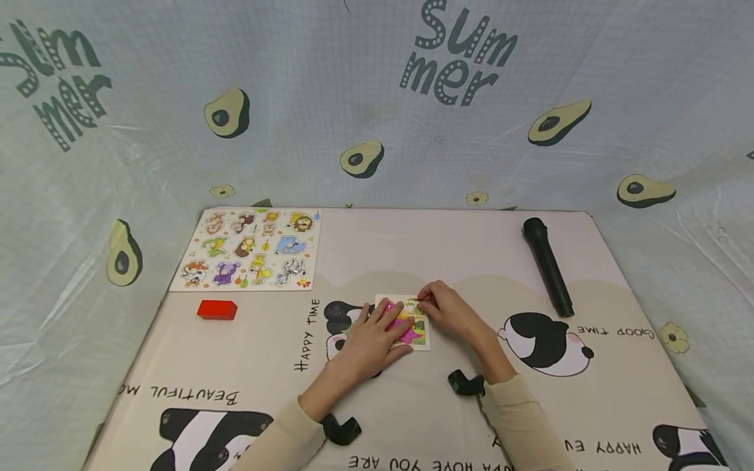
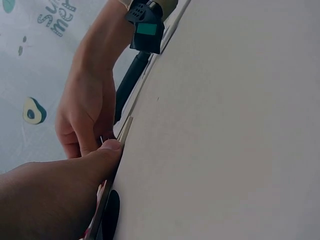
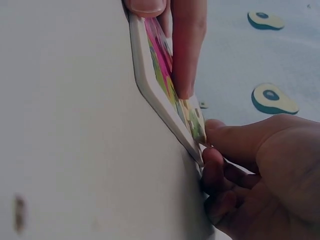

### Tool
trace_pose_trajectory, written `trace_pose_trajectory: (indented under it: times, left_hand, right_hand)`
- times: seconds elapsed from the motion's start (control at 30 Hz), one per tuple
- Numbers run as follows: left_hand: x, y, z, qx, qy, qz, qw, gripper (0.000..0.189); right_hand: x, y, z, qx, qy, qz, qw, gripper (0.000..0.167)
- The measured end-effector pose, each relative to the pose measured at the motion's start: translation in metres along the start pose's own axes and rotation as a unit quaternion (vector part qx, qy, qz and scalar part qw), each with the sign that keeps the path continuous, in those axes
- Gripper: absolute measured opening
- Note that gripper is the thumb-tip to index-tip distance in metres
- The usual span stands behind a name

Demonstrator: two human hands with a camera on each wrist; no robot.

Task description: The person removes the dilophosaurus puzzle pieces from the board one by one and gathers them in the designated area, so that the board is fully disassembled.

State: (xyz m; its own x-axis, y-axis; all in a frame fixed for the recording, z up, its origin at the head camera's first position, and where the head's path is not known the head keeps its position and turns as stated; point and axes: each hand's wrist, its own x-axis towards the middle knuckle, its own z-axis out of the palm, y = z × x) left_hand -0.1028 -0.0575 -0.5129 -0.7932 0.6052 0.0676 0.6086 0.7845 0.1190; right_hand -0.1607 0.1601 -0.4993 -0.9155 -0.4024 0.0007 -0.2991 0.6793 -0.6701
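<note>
A small jigsaw puzzle board point(image 1: 425, 345) with a pink and green picture and a pale rim lies flat at the middle of the table. My left hand point(image 1: 370, 343) rests across it from the left, fingers spread on the picture and thumb at its near edge. At the far right corner, my right hand point(image 1: 452, 313) pinches the edge of a yellow-green puzzle piece point(image 3: 198, 127) between thumb and index finger. The right wrist view shows that piece at the board's end, its corner slightly off the pale rim. The left fingers cover part of the picture.
An animal picture board point(image 1: 288, 286) lies at the back left, with a red block point(image 1: 217, 310) in front of it. A black microphone point(image 1: 548, 267) lies at the back right. Patterned sheets point(image 1: 306, 65) hang behind and beside the table.
</note>
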Motion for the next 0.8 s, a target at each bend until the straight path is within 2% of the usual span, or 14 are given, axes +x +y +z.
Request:
trace_pose_trajectory:
  times: [0.2,0.47,0.8]
  left_hand:
    - [-0.0004,0.0014,-0.0005,-0.007,-0.011,-0.002,0.9999,0.057]
    - [-0.0009,0.0010,0.0001,-0.012,-0.007,0.000,0.9999,0.057]
    - [-0.0008,-0.0006,0.0004,-0.021,-0.003,0.005,0.9998,0.058]
  right_hand:
    - [0.0003,0.0025,0.0015,0.028,0.007,0.023,0.9993,0.018]
    - [-0.0001,0.0051,-0.0002,0.021,-0.003,0.005,0.9998,0.018]
    - [-0.0009,0.0038,-0.0026,0.065,-0.018,0.010,0.9977,0.020]
